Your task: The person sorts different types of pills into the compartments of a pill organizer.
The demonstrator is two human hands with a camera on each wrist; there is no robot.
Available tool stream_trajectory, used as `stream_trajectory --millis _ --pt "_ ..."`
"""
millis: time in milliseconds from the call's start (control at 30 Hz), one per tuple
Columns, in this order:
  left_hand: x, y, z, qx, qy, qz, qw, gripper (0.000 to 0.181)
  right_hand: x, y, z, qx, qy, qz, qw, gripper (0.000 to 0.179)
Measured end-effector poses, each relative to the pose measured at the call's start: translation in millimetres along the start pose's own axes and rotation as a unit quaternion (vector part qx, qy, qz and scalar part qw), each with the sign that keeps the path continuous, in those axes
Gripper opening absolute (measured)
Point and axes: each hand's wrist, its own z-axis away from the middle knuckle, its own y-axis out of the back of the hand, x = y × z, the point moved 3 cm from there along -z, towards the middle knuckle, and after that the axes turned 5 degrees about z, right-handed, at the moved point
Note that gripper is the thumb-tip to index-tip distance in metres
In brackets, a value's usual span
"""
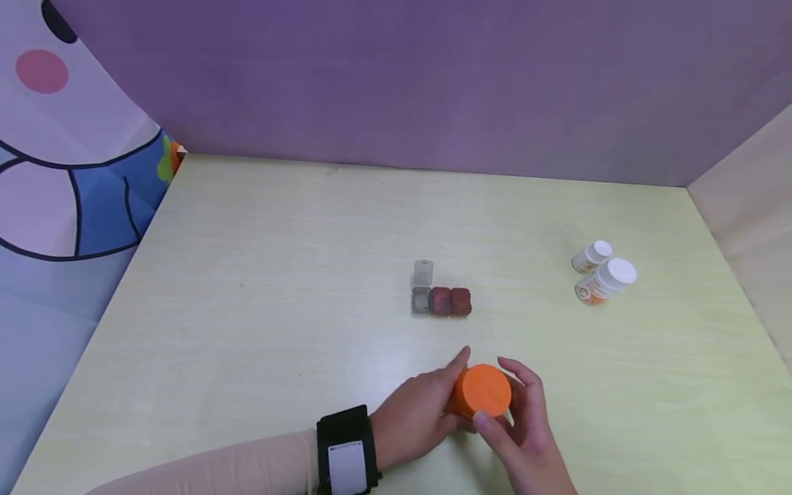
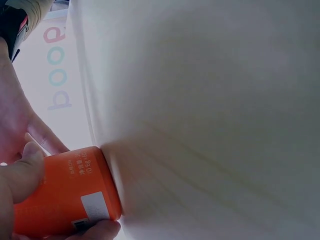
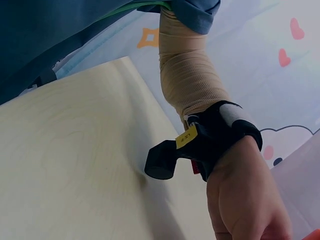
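Note:
My left hand (image 1: 411, 412) grips an orange bottle (image 1: 485, 390) near the front of the table, its round orange lid facing up. In the left wrist view, the left thumb and a finger clasp the bottle (image 2: 65, 192), which has a white label near its base. My right hand (image 1: 532, 433) curls round the lid from the right, thumb on its near edge and index finger at its far side. Beyond the hands lies a small pill box (image 1: 451, 302) with two dark red compartments and a clear one whose lid (image 1: 423, 272) is flipped back.
Two white bottles, one smaller (image 1: 592, 256) and one larger (image 1: 606, 280), stand close together at the right. A purple panel (image 1: 408, 82) rises behind the table (image 1: 278, 240). A printed cloth (image 1: 74, 206) hangs along the left.

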Motion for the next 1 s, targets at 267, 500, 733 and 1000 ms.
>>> stream_trajectory --millis 267,500,733,1000 --pt "0.0 0.4 0.0 0.000 -0.008 0.006 0.9999 0.091 7.2 1.7 -2.2 -0.003 -0.005 -0.018 0.9998 0.051" --pt "0.7 -0.1 0.2 0.007 -0.010 -0.016 0.9998 0.085 -1.1 -1.0 0.9 -0.010 0.016 -0.006 0.9998 0.068" --pt "0.2 -0.8 0.4 0.004 -0.002 -0.018 0.9998 0.084 0.5 -0.2 0.7 -0.003 0.034 0.004 0.9994 0.071" --pt "-1.0 -1.0 -0.2 -0.003 0.003 -0.012 0.9999 0.085 2.4 1.6 0.1 -0.005 0.056 0.022 0.9982 0.082"
